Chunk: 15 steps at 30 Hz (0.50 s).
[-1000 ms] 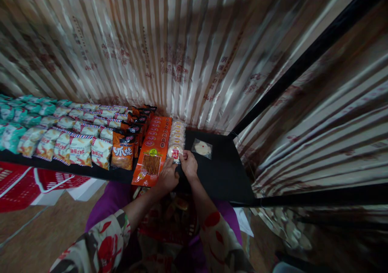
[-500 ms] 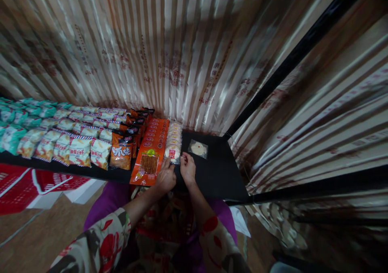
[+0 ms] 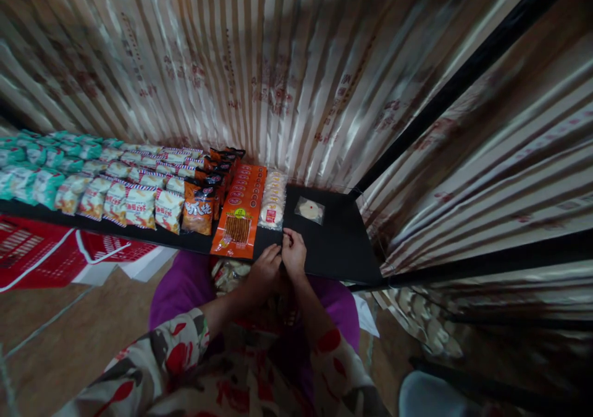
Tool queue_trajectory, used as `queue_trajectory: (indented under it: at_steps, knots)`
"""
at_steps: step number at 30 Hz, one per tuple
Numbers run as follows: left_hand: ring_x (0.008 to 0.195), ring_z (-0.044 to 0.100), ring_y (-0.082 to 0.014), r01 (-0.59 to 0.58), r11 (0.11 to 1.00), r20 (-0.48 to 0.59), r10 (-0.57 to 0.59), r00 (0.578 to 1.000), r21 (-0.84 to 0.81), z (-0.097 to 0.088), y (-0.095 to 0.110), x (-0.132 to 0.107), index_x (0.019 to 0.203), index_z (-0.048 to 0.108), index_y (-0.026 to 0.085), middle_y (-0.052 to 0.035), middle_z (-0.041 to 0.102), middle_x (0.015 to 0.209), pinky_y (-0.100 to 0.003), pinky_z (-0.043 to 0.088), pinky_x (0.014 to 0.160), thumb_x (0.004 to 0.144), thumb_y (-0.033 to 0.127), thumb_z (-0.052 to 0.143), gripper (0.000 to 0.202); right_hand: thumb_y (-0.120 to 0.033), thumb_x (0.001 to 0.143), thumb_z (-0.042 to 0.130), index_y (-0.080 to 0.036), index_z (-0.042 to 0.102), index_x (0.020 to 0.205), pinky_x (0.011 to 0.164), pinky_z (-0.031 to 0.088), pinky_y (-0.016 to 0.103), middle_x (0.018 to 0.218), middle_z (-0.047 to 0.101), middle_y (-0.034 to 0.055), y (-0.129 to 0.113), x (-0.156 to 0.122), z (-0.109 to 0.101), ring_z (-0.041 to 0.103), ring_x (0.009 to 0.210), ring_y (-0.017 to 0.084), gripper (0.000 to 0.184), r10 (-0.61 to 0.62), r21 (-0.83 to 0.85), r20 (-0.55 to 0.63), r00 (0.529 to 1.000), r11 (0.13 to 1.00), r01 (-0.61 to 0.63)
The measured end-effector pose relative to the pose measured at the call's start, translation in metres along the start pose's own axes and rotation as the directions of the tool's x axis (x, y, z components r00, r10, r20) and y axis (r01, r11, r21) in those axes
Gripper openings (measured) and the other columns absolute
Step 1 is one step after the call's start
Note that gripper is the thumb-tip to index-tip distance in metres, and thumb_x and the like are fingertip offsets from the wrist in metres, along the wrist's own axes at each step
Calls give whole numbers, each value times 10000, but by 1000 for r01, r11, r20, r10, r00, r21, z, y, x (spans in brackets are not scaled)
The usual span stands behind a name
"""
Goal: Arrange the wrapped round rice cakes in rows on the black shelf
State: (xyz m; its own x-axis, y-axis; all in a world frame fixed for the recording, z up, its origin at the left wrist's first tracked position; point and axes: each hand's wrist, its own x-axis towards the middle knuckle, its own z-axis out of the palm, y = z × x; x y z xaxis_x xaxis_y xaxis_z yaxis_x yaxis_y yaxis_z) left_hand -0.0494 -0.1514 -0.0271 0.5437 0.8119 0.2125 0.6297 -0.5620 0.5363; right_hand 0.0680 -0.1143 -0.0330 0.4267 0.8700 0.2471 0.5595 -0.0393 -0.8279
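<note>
1. Both hands sit close together at the front edge of the black shelf. The left hand and the right hand touch each other at the fingertips.
2. Fingers on both hands are curled in, pinching at something very small between them. It is too small to tell what it is.
3. Just past the hands lies a row of round white cakes in clear wrappers. The nearest one has a red label. The hands are just beside it but not touching it.
4. One more white cake in a clear bag lies alone on the shelf, to the right of the row.
5. Left of the row is a long orange packet, lying flat and touching the row.
6. Farther left stand orange snack bags, then white and red bags, then green bags.
7. Striped shiny cloth hangs behind the shelf.
8. Red baskets sit on the floor below, at the left.
</note>
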Motion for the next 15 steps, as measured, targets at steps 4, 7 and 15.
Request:
queue_trajectory:
  at_steps: [4, 7, 15]
  knots:
    - [1221, 426, -225, -246, 967, -16, 245, 969, -72, 12, -3, -36, 1102, 571, 101, -143, 555, 1219, -394, 379, 1039, 806, 126, 475, 312, -265, 837, 398, -154, 635, 961, 788, 472, 297, 941, 634, 92, 0, -24, 1, 600, 835, 167, 289, -40, 83, -22, 999, 996, 41]
    - [1133, 496, -213, -285, 957, -17, 285, 958, -59, 23, -14, -60, 1077, 581, 134, -120, 605, 1127, -392, 438, 968, 811, 144, 495, 280, -242, 855, 377, -158, 623, 950, 739, 482, 276, 896, 632, 75, -4, -46, 1, 611, 767, 146, 277, -104, 149, 8, 995, 984, 101]
    - [1173, 471, -281, 194, 967, 243, -230, 942, 164, 26, -79, -88, 1081, 595, 73, -176, 597, 1137, -459, 265, 1075, 777, 106, 468, 331, -158, 815, 396, -190, 644, 902, 831, 463, 287, 905, 665, 70, 6, -113, 23, 610, 872, 169, 265, -220, 119, 409, 886, 975, 187]
